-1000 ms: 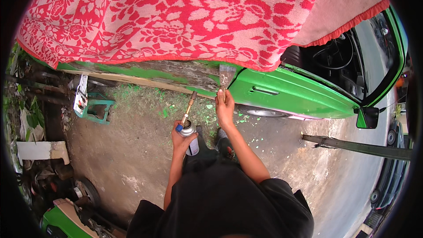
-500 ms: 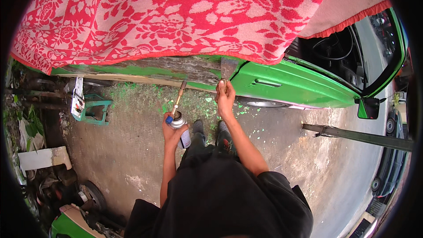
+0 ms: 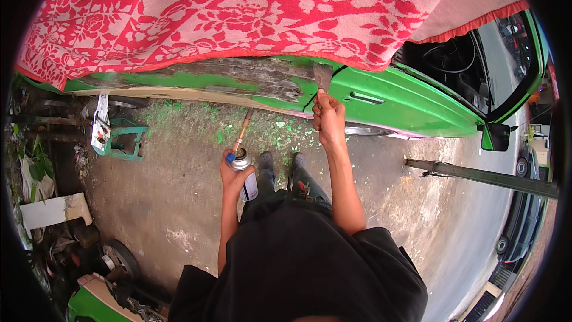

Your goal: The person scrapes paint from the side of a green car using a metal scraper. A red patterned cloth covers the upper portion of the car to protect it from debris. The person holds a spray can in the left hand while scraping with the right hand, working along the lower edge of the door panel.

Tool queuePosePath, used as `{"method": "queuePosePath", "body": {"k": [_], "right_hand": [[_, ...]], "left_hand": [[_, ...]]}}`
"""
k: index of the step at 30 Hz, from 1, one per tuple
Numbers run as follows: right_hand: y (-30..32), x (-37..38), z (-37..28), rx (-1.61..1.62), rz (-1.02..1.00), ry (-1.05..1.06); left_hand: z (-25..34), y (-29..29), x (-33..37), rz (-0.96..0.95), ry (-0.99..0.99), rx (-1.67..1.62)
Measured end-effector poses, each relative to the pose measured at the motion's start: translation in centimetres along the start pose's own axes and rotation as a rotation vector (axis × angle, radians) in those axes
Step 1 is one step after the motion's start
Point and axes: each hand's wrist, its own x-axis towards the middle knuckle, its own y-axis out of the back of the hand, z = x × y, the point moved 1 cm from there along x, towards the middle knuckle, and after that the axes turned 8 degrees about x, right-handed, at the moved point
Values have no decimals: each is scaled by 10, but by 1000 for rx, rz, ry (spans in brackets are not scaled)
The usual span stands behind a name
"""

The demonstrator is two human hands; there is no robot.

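Note:
My left hand (image 3: 233,177) is wrapped round a gas canister with a blowtorch head (image 3: 240,158), its brass nozzle aimed up toward the car. In my right hand (image 3: 329,118) is a scraper (image 3: 322,75) with a broad flat metal blade, its handle mostly hidden by my fingers. The blade lies against the green car (image 3: 393,102), by the seam beside the door. Left of the blade, a long patch of the side panel (image 3: 262,83) is stripped of paint, brown and grey. The torch nozzle is apart from the panel.
A red and pink floral blanket (image 3: 238,12) covers the car's upper part. Green paint flakes (image 3: 220,136) litter the ground. A teal stool (image 3: 125,140) stands at left, a metal beam (image 3: 476,176) juts in at right, and a wheel (image 3: 122,259) lies lower left.
My right hand with the scraper has moved right and slightly up along the panel, toward the door seam. My left hand still holds the torch in nearly the same place.

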Motion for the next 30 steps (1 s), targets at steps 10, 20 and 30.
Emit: {"method": "queuePosePath", "body": {"k": [10, 20, 30], "right_hand": [[24, -7, 15, -155, 78, 174], [24, 36, 61, -38, 33, 270], [34, 61, 83, 31, -10, 299]], "left_hand": [[20, -17, 16, -156, -130, 25], [13, -32, 28, -206, -144, 120], [22, -25, 31, -189, -122, 15]]}}
